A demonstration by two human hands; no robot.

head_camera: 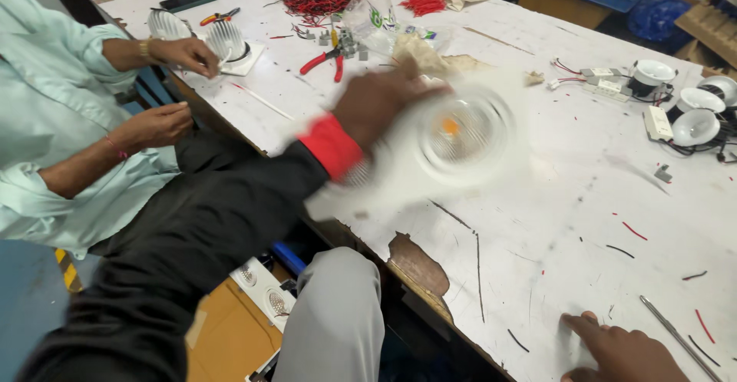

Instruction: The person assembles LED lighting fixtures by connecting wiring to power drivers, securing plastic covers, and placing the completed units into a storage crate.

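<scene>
Okay, the round white downlight fitting (pixel 461 132) is up off the white worktable (pixel 568 221), mid-frame, heavily motion-blurred. I can make out its ribbed reflector and an orange-yellow spot at the centre; edges are smeared. My left hand (pixel 376 102) grips it from the left side, arm in a black sleeve with a red cuff (pixel 332 145) coming in from lower left. Finger detail is lost in the blur.

My right hand (pixel 626 351) lies on the table at the bottom right edge, fingers spread flat, holding nothing. A thin metal rod (pixel 679 338) lies just beside it, with short red and black wire offcuts (pixel 634 231) scattered near.

Behind the fitting: red-handled pliers (pixel 328 59), a clear plastic bag (pixel 372 9), and a pile of red wires (pixel 315 0).

Far right, a cluster of white lamp fittings (pixel 695 113) with small white driver boxes (pixel 656 122).

Left side, a co-worker in a pale green shirt (pixel 46 98) sits at the table, one hand (pixel 188 53) on a ribbed heat-sink fitting (pixel 225 42), the other hand (pixel 157 125) closed near the table edge. A dark phone (pixel 188 0) lies at the far corner.
</scene>
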